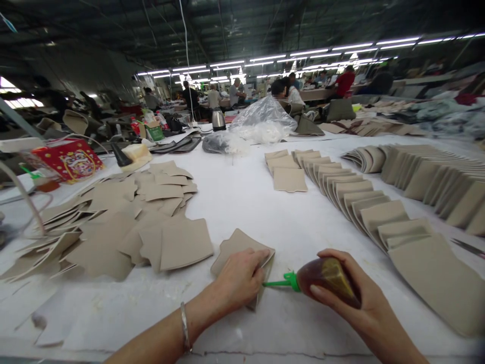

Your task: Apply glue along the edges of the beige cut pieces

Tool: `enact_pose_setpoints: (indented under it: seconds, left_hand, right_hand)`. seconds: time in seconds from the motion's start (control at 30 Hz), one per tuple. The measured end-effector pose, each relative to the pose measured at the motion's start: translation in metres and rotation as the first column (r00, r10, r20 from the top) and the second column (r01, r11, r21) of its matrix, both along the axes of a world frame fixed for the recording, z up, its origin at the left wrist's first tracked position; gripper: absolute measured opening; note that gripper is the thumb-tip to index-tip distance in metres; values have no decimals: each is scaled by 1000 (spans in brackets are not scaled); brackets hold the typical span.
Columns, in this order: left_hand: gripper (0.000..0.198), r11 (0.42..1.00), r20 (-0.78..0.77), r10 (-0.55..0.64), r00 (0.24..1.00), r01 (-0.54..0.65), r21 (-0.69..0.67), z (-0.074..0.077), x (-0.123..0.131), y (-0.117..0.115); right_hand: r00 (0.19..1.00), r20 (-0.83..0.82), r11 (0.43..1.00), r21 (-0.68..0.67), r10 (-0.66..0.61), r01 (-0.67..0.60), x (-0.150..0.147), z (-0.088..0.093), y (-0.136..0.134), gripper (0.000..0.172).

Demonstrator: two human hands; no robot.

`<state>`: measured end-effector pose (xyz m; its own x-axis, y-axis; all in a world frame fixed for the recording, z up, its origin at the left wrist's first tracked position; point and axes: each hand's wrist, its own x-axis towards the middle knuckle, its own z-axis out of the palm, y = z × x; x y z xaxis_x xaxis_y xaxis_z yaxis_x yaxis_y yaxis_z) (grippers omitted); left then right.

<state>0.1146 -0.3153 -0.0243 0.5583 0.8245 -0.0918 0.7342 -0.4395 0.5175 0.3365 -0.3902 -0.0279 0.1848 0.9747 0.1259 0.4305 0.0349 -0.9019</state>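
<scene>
My right hand (346, 285) is wrapped round a squeeze bottle (322, 280) of amber liquid, tipped on its side. Its long green nozzle (280, 282) points left and reaches the edge of a beige panel (233, 247) on the table. My left hand (244, 275) is closed on this panel, pressing its right part down with the fingers partly curled. The panel's right edge looks raised or folded. What lies beneath my fingers is hidden. A bracelet (184, 326) circles my left wrist.
Left of my hands lies a loose heap of beige panels (113, 222). Overlapping panels run in a row (364, 202) on the right, near standing panels (439, 177). Scissors (468, 246) lie at the far right. Behind are a kettle (219, 120), plastic bags (261, 124) and several people.
</scene>
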Motion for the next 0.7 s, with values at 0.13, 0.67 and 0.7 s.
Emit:
enact_pose_setpoints:
  seconds: [0.13,0.67,0.7]
  left_hand:
    - [50,1000,9,15,1000,-15,-17,-1,0,-1]
    - [49,1000,26,23,999,-22,-14,-3,0,-3]
    - [49,1000,25,23,999,-23,-13,-3,1,-3]
  right_hand:
    - [998,-47,999,-23,45,-46,-4,-2,-5,44]
    - [997,15,997,-8,71,-71,4,-9,-7,44]
    - [996,19,996,-6,87,-87,3,-8,-7,44]
